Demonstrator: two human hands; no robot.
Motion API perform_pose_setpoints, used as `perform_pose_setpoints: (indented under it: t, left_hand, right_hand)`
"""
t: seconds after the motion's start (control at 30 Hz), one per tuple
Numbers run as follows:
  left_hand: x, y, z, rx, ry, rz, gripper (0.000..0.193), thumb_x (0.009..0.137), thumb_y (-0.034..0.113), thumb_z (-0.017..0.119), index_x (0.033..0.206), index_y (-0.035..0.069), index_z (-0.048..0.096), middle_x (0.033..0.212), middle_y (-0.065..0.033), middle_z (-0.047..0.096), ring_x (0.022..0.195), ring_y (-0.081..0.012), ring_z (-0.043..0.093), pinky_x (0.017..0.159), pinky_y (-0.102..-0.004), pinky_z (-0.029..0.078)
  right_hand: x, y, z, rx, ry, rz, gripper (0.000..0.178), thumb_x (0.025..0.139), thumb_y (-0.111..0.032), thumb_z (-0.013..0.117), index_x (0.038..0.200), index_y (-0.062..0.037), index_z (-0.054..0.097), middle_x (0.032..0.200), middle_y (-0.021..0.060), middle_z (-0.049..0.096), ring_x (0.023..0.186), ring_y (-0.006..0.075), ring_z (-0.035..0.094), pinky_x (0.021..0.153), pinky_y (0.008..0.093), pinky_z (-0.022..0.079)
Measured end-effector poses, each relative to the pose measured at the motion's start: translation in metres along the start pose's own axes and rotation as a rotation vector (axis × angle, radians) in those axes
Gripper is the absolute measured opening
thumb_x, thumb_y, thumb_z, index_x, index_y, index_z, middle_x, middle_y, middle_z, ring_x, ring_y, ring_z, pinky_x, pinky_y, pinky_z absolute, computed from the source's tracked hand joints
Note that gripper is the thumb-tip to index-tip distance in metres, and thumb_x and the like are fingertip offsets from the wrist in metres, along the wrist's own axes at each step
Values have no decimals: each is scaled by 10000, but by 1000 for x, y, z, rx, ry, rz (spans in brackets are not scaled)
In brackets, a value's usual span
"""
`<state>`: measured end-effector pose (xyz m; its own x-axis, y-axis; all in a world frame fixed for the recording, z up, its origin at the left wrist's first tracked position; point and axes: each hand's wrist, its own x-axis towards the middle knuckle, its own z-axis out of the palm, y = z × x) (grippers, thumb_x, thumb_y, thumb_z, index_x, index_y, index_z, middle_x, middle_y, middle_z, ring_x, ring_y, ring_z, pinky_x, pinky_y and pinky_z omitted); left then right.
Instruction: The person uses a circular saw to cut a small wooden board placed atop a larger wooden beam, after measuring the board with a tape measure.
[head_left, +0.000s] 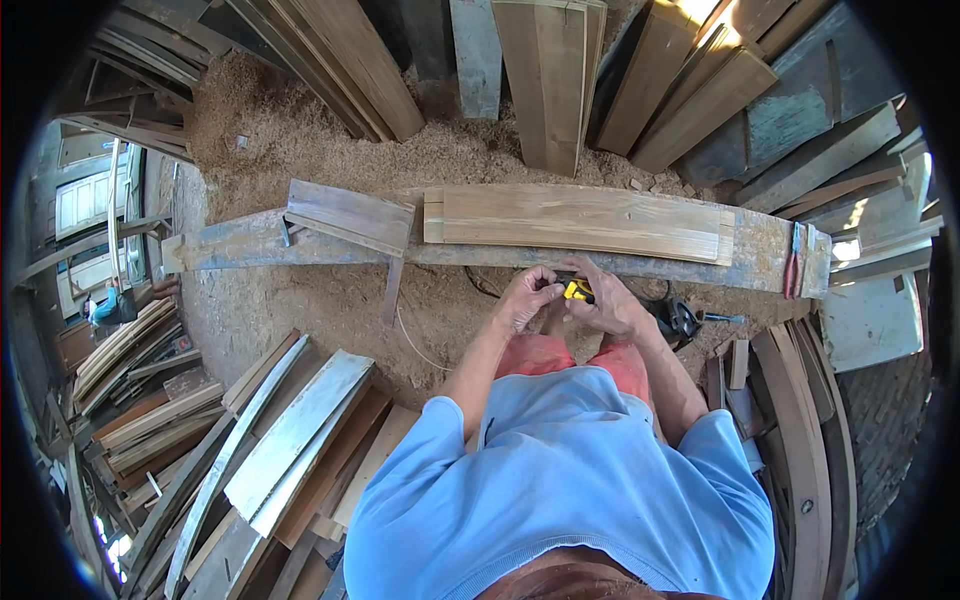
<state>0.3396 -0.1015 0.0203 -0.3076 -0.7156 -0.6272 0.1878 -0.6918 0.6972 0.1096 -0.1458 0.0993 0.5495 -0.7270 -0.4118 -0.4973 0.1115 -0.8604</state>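
Between my hands, close to the near edge of the workbench [765, 255], is a yellow and black tape measure [577, 290]. My right hand [612, 305] is closed around its body. The fingers of my left hand [525, 300] are pinched together at its left side; whatever lies between their tips is too small to make out. Just beyond my hands, a stack of long planed boards [580, 220] lies along the bench. To its left a shorter, greyish board [350, 215] sits at a slant, with a narrow strip of wood [392, 290] sticking out below it.
Red-handled pliers [792, 268] lie at the bench's right end. Low beside my right forearm is a dark power tool [680, 320]. Sawdust [270, 130] covers the ground. Boards lean along the far side [545, 80], and timber piles flank me at left [300, 440] and right [800, 420].
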Motion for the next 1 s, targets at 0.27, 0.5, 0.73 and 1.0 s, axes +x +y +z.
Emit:
perform_pose_setpoints:
  t: [0.27, 0.5, 0.73, 1.0]
  left_hand:
    - [6, 47, -128, -242, 618, 289, 121, 1012, 196, 678, 1043, 79, 671, 960, -97, 699, 858, -215, 663, 772, -373, 538]
    - [43, 28, 47, 1171, 773, 316, 546, 933, 293, 676, 1372, 15, 508, 1443, -285, 513, 1387, -512, 440, 1149, -656, 311]
    - [153, -11, 124, 1139, 1051, 236, 814, 904, 390, 707, 1455, -70, 323, 1600, -342, 247, 1512, -619, 164, 1202, -747, 125]
    - [170, 6, 155, 1257, 1142, 161, 713, 917, 457, 643, 1345, -74, 433, 1624, -307, 274, 1553, -577, 139, 1206, -752, 100]
  right_hand:
    - [-60, 49, -103, -175, 108, 152, 486, 852, -155, 742, 1335, -126, 699, 1134, 229, 729, 1099, 419, 695, 992, 453, 538]
    - [-17, 60, -122, -346, 307, 105, 412, 861, -181, 698, 1263, -95, 712, 1076, 239, 715, 1062, 423, 684, 945, 485, 539]
    - [77, 28, -100, -541, 221, 87, 390, 906, -294, 703, 1258, -129, 738, 1085, 226, 751, 1089, 421, 693, 969, 516, 541]
    - [72, 65, -142, -461, 179, 180, 472, 852, -310, 738, 1295, -147, 739, 1083, 210, 770, 1132, 400, 694, 1004, 502, 546]
